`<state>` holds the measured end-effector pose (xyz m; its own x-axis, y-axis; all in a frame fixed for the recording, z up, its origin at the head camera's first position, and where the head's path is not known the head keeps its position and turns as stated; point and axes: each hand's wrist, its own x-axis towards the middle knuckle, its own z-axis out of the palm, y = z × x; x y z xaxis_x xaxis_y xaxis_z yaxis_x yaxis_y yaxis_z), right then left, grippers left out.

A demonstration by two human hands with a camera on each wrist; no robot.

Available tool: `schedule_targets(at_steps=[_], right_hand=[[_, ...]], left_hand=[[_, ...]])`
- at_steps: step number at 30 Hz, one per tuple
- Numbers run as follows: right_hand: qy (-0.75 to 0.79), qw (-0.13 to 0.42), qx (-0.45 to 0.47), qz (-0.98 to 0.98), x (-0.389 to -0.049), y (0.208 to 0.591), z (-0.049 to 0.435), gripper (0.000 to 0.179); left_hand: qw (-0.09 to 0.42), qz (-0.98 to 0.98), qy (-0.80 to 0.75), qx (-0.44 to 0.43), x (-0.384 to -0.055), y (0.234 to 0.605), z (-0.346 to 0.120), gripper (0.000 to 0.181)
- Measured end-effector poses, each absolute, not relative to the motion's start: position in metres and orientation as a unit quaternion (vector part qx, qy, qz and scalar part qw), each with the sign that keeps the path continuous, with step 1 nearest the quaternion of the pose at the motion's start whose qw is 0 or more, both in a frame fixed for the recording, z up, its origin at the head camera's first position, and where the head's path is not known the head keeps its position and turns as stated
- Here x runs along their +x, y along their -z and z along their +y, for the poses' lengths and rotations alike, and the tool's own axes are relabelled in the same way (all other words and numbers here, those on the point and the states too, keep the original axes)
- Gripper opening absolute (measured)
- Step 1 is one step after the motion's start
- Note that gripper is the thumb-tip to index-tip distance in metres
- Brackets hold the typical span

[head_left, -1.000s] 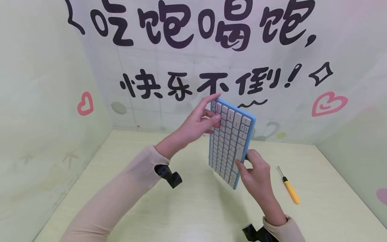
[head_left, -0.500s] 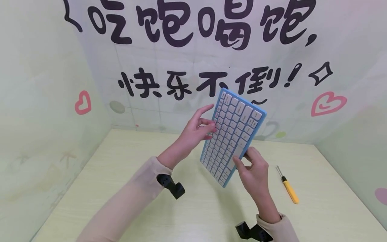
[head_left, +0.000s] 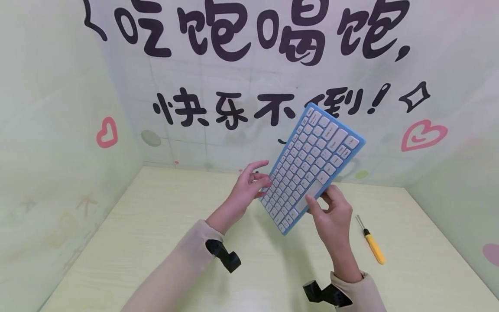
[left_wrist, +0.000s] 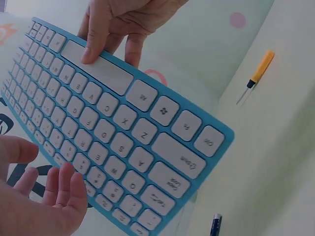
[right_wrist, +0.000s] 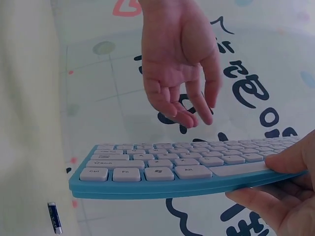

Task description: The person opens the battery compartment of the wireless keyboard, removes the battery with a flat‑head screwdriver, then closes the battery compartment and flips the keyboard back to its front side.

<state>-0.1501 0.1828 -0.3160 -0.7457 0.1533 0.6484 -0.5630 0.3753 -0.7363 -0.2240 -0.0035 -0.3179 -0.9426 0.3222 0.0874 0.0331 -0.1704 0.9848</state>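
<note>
A blue keyboard with white keys [head_left: 308, 167] is held up at a slant above the table, its keys facing the head camera. My right hand [head_left: 333, 216] grips its long space-bar edge, thumb on the space bar and fingers underneath. By the opposite long edge is my left hand [head_left: 249, 184], its fingers loosely bent. The right wrist view shows a gap between that left hand [right_wrist: 179, 64] and the keys. Seen from the left wrist, the right thumb [left_wrist: 93, 39] presses on the space bar [left_wrist: 96, 66].
On the table [head_left: 175, 199], right of the right hand, lies a screwdriver with a yellow handle [head_left: 375, 248]. A small dark battery [right_wrist: 54, 218] appears in both wrist views; the keyboard hides it from the head. Printed walls [head_left: 234, 78] enclose the back and sides.
The keyboard has tilted over to the right and turned its keys more toward the head camera, with the right hand still gripping it. My left hand has slid down along and off its edge.
</note>
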Motion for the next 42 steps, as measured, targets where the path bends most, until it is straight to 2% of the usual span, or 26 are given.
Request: schedule_targets(at_steps=[11,17,27,34,42], right_hand=[[-0.57,0.356,0.156,-0.724,-0.156,0.311,0.184,0.034],[-0.591,0.36,0.172,-0.702,-0.158,0.307,0.183,0.036],[-0.647,0.36,0.186,-0.646,-0.161,0.305,0.181,0.036],[-0.664,0.356,0.174,-0.634,-0.16,0.305,0.181,0.036],[-0.684,0.353,0.151,-0.62,-0.159,0.31,0.184,0.036]], left_hand=[[0.105,0.611,-0.784,0.002,-0.218,0.35,0.012,0.039],[0.106,0.602,-0.791,-0.033,-0.212,0.365,0.014,0.04],[0.057,0.473,-0.879,-0.019,-0.203,0.375,0.021,0.038],[0.072,0.411,-0.909,0.018,-0.199,0.375,0.021,0.04],[0.075,0.438,-0.896,0.009,-0.2,0.379,0.015,0.042]])
